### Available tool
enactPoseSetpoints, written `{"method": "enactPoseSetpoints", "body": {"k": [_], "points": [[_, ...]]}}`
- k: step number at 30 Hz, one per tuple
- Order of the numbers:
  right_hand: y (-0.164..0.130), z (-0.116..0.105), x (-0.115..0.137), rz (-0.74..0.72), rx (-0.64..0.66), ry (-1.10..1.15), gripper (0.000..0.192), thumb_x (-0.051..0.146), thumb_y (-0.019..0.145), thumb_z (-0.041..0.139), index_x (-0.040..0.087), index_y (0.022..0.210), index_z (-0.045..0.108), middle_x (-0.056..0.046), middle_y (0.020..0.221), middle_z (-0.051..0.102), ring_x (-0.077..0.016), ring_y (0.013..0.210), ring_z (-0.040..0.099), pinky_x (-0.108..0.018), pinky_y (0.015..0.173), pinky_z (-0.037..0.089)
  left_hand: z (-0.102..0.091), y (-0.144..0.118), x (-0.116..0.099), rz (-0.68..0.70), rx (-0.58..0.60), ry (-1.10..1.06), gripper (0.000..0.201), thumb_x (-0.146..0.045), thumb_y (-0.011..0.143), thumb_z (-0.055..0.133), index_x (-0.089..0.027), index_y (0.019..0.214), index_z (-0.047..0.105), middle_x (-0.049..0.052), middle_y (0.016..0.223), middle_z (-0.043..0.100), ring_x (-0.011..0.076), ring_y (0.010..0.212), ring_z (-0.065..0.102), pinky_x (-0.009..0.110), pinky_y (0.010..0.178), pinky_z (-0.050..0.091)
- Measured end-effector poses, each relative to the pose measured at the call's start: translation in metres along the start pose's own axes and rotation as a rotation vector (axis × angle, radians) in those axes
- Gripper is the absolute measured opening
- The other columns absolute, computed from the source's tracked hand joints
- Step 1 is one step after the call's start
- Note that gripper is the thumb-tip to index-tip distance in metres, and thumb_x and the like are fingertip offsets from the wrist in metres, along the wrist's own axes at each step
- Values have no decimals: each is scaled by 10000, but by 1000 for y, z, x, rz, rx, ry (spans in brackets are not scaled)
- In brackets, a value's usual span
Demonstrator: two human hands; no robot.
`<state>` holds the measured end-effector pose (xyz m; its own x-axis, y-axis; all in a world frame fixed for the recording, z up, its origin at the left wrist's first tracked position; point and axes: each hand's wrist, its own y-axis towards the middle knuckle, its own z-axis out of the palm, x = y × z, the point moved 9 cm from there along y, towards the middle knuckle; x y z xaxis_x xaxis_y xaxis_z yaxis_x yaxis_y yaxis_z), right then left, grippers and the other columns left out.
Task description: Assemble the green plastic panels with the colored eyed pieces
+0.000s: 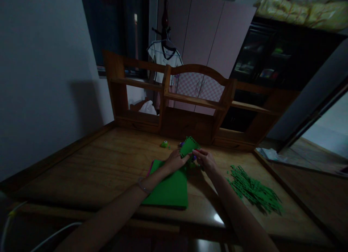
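Observation:
My left hand is closed on a small green sheet with notched edges, held tilted above the desk. Close against the sheet's right side, my right hand pinches a small red-ended tool, whose kind is too small and dark to make out. Under my left forearm lies a stack of larger green sheets, with a pink edge showing at its left. To the right of my right forearm, a loose heap of thin green notched strips is spread on the desk. Purple and green bits behind my hands are partly hidden.
A small green figure with an eye sits on the wooden desk beyond my left hand. Wooden shelving rises along the desk's back edge. A wall borders the left side. Crumpled plastic lies past the right edge.

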<state>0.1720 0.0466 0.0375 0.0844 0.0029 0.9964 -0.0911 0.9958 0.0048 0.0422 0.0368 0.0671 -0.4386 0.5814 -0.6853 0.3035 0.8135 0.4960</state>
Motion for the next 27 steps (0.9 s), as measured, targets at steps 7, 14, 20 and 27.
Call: {"method": "enactPoseSetpoints", "body": {"k": [7,14,20,27], "points": [[-4,3,5,-1,17,-4,386,466,584,771,174,719,557,92,440,360,-39,345,245,-207,347,147,0,0,1,-2,-8,-90,336,-404,876,454,-248,1124,619,10,1125,645,193,1116,542,320,977,411],[-3,6,7,-54,37,-15,332,416,613,771,172,759,600,47,570,511,-50,419,355,-200,400,241,-1,-2,9,-77,-16,-130,363,-453,871,444,-227,1074,644,26,1021,683,211,1001,604,317,864,472],[-3,17,11,-172,129,17,310,366,640,761,201,879,651,3,783,611,-106,624,506,-216,566,383,-10,-3,10,-83,-65,-105,385,-462,884,407,-202,1029,650,50,998,680,222,968,605,303,804,472],[0,18,0,-99,190,91,308,330,670,753,189,925,654,-15,831,614,-113,655,521,-234,607,402,-14,0,-3,72,-105,-94,318,-384,907,397,-197,1015,631,58,1023,649,199,967,579,310,867,437]]}}
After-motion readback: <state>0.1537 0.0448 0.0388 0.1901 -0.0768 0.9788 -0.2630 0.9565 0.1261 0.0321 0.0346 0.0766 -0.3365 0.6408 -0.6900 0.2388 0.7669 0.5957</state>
